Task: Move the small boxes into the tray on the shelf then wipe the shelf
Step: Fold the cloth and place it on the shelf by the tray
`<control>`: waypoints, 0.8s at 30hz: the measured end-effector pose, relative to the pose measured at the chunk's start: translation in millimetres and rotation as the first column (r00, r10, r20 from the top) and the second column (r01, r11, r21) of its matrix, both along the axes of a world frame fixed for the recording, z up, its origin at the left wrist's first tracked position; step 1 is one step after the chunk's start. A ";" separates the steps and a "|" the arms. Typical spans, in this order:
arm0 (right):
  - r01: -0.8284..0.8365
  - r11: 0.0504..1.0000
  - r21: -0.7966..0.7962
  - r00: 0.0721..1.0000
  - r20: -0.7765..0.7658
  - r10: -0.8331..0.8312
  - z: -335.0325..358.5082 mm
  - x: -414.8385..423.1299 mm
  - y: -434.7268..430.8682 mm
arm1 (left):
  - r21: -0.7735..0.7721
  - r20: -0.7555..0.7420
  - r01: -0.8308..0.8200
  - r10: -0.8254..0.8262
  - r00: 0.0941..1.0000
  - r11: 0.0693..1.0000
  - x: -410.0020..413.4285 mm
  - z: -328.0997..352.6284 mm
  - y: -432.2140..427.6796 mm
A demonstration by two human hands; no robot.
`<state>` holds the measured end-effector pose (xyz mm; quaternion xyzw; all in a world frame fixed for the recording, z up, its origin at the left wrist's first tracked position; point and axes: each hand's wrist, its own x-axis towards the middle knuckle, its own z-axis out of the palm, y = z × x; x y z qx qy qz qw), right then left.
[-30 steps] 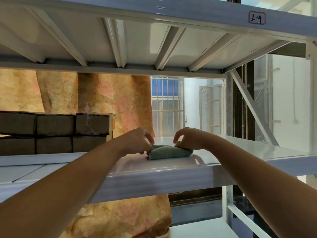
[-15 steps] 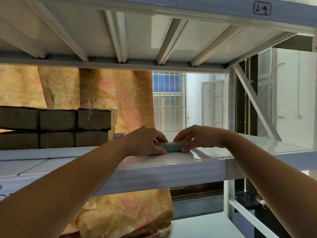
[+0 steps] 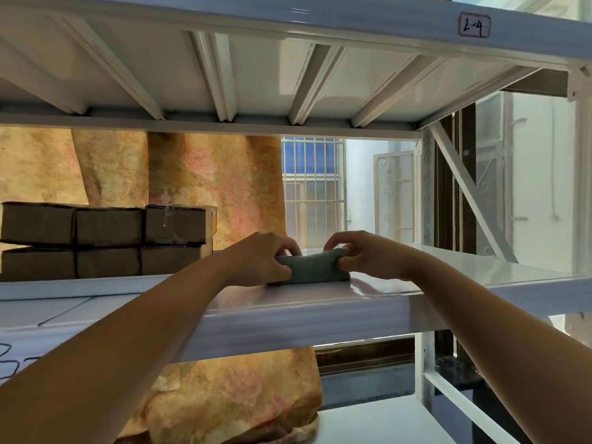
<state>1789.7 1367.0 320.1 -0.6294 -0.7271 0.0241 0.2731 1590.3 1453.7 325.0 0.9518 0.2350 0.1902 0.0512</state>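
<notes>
A folded grey-green cloth (image 3: 312,268) lies on the white metal shelf (image 3: 320,312) near its front edge. My left hand (image 3: 262,259) pinches the cloth's left end and my right hand (image 3: 368,256) pinches its right end, lifting its top edge slightly. Several small brown boxes (image 3: 105,240) are stacked in two layers at the left of the shelf, behind a white tray rim (image 3: 80,286). The tray's inside is hidden from this low angle.
The underside of the upper shelf (image 3: 256,59) hangs low overhead. A diagonal brace and upright post (image 3: 461,187) close the right end. A yellow patterned curtain (image 3: 192,187) hangs behind, and a barred window (image 3: 314,193). A lower shelf (image 3: 384,421) shows below.
Both hands stayed on the cloth and shifted their grip on it; it now stands bunched taller between my fingers. The view dropped and then rose a little.
</notes>
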 end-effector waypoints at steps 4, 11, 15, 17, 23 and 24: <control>-0.054 0.996 -0.064 0.976 -0.214 0.039 -3.6 6.4 -3.5 | -0.076 -0.002 0.025 -0.025 1.000 0.997 1.1 -1.0 1.0; -0.118 0.988 -0.100 0.972 -0.215 0.094 -6.2 11.5 -7.6 | -0.174 0.017 0.005 -0.002 1.000 0.985 -1.3 -3.9 1.3; -0.063 0.995 -0.081 0.991 -0.123 0.053 -3.5 4.3 -6.7 | -0.094 0.018 -0.020 0.022 1.000 0.995 -3.9 -5.0 0.1; -0.047 0.992 -0.119 0.993 -0.112 0.034 -1.9 2.2 -8.3 | -0.139 0.035 -0.016 0.021 0.999 0.990 -6.7 -4.3 0.1; 0.034 0.983 -0.183 0.990 -0.131 -0.058 -0.4 -7.8 -14.6 | -0.293 0.039 -0.065 0.080 0.996 0.954 -11.8 -4.2 4.3; 0.063 0.979 -0.194 0.986 -0.137 -0.091 1.7 -8.3 -14.3 | -0.307 0.042 -0.075 0.092 0.995 0.949 -11.7 -3.2 3.1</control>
